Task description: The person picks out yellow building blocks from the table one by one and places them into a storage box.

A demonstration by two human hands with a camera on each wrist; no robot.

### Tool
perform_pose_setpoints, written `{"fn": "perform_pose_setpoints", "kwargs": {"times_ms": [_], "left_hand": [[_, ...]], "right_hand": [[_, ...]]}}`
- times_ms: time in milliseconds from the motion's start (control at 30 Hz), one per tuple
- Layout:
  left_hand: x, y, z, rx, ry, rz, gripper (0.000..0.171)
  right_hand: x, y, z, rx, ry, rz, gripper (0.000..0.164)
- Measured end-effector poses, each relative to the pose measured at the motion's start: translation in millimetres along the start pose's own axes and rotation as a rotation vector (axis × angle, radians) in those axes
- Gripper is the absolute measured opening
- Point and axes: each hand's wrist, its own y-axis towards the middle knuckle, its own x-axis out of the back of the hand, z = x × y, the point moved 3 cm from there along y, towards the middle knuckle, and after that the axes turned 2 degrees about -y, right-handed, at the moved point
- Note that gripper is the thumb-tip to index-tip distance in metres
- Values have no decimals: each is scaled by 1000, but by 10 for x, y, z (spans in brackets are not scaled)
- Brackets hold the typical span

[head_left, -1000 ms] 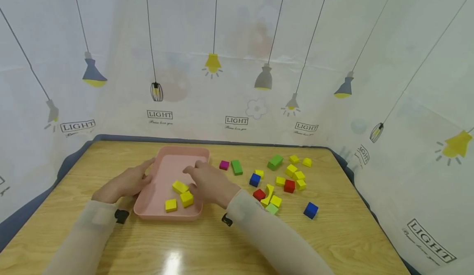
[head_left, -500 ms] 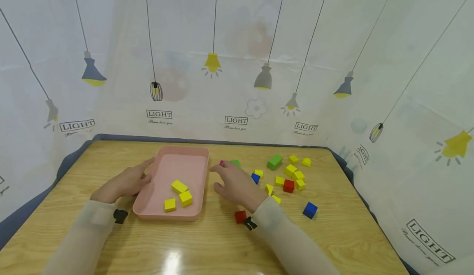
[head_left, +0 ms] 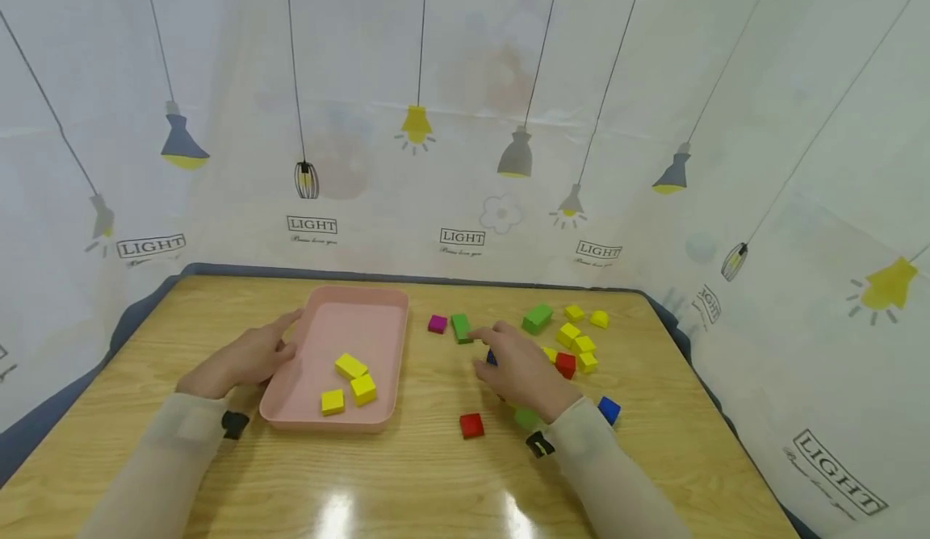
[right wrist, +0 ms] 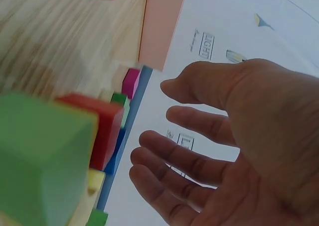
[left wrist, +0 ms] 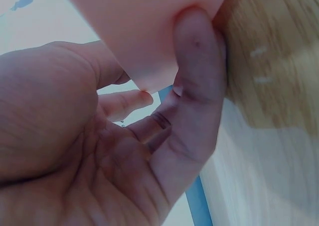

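Note:
In the head view, my left hand (head_left: 243, 359) holds the left side of a pink tray (head_left: 291, 390). In the left wrist view, one finger (left wrist: 199, 52) presses the tray's outer wall, and the thumb tip is hidden behind that wall. Three yellow blocks (head_left: 364, 389) lie in the near part of the tray. My right hand (head_left: 526, 369) hovers over loose coloured blocks with relaxed, spread fingers and nothing between them. Nearest it are a blue block (head_left: 492, 357), mostly covered, and a light green block (head_left: 526, 418). The right wrist view shows the light green block (right wrist: 40, 156) beside a red one (right wrist: 104, 131).
A lone red block (head_left: 471, 425) lies between tray and cluster. Purple (head_left: 437, 324) and green (head_left: 461, 328) blocks sit right of the tray. Several yellow blocks (head_left: 569, 334), a red block (head_left: 565, 365), a larger green block (head_left: 538, 319) and a blue block (head_left: 609, 410) lie farther right.
My right hand has moved right, from over the tray to over the loose blocks. The lone red block has come into view from behind the sleeve. My left hand stays at the tray.

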Motion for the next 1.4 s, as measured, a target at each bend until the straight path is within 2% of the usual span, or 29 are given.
{"fn": "perform_pose_setpoints", "kwargs": {"times_ms": [267, 467, 633, 1200, 1400], "left_hand": [[-8, 18, 9, 10, -3, 7, 67], [-40, 8, 20, 19, -13, 11, 68], [-47, -4, 9, 14, -8, 11, 68], [-14, 9, 10, 13, -8, 10, 69], [-19, 22, 13, 18, -2, 11, 69]], "right_hand": [[98, -200, -289, -32, 5, 10, 45], [134, -326, -375, -43, -8, -6, 41], [131, -389, -431, -48, -28, 27, 45], [170, -427, -407, -64, -70, 187, 68], [154, -441, -388, -77, -82, 206, 72]]}}
